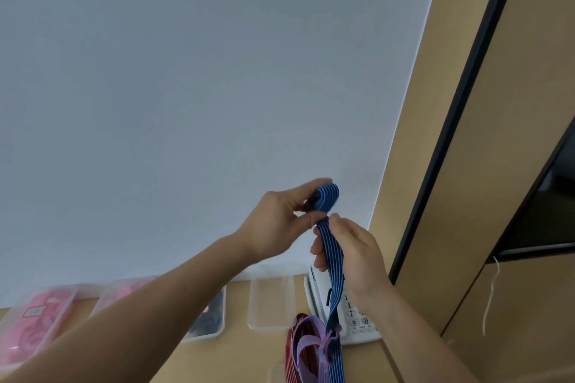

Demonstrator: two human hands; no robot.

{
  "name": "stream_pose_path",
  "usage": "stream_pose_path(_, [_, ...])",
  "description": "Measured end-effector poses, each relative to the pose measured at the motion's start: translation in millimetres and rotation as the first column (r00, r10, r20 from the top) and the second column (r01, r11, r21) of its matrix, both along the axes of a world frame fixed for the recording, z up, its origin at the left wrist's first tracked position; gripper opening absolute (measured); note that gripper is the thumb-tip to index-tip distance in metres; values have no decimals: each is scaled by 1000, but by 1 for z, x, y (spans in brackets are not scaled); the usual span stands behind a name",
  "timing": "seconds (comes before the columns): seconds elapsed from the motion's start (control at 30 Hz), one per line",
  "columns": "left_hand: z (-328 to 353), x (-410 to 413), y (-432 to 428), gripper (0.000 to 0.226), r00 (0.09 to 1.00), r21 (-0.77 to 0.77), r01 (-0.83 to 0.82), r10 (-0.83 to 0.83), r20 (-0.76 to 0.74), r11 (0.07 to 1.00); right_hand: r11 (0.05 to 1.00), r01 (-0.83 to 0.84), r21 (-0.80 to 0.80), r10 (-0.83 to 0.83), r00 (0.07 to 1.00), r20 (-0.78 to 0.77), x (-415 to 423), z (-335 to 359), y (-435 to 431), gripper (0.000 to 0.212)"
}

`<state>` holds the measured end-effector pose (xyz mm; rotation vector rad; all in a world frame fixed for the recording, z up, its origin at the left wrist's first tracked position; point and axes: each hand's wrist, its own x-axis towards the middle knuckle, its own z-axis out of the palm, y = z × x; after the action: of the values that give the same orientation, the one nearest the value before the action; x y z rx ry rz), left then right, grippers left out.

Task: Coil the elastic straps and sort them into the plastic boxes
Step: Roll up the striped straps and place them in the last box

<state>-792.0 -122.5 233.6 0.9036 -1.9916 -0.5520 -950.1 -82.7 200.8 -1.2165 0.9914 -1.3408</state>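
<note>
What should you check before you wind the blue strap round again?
1. Left hand grips the coil: ok.
2. Right hand pinches the strap just below it: ok.
3. Tail free of the purple strap: cannot tell.
4. Coil wound tight: cannot tell.
5. Empty box ready below: ok.

Lighting even, soft and bright; the wall [186, 71] reads pale blue-grey, without glare. Shadows faint. Motion blur on the left hand [280, 221]. Plastic boxes [37, 320] lower left soft. Wide-angle distortion curves the cabinet edge [460, 102].
</note>
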Motion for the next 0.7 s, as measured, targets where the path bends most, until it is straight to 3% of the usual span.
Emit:
stream_pose_path(0.07, [-7,-2,1,49,993,-178,-22,43,112,984,999,-7,34,7,1000,20,-1,1,-1,55])
stream_pose_path(0.2, [-13,-1,2,47,965,-501,-35,159,208,865,997,-20,78,19,1000,17,-4,-1,-1,79])
stream_pose_path(0.3, [-20,-1,2,57,935,-582,8,200,292,813,996,-18,82,17,1000,8,-4,-2,-1,90])
stream_pose_path(0.43, [-24,2,-2,66,918,-621,54,206,340,782,997,-17,77,17,1000,3,-4,-2,3,74])
stream_pose_path(0.5, [-26,1,1,70,956,-441,10,121,268,897,999,12,48,-13,1000,25,-5,-2,5,68])
stream_pose_path(0.57, [-23,-1,7,72,999,24,-19,18,51,1000,1000,29,12,-29,999,36,-5,-1,6,64])
stream_pose_path(0.63, [-12,-2,12,66,971,477,74,46,-236,875,999,36,-21,-35,999,26,-3,-1,6,55])
stream_pose_path(0.7, [-5,-3,15,46,949,615,202,2,-314,762,998,36,-53,-36,999,-3,-2,-3,7,49])
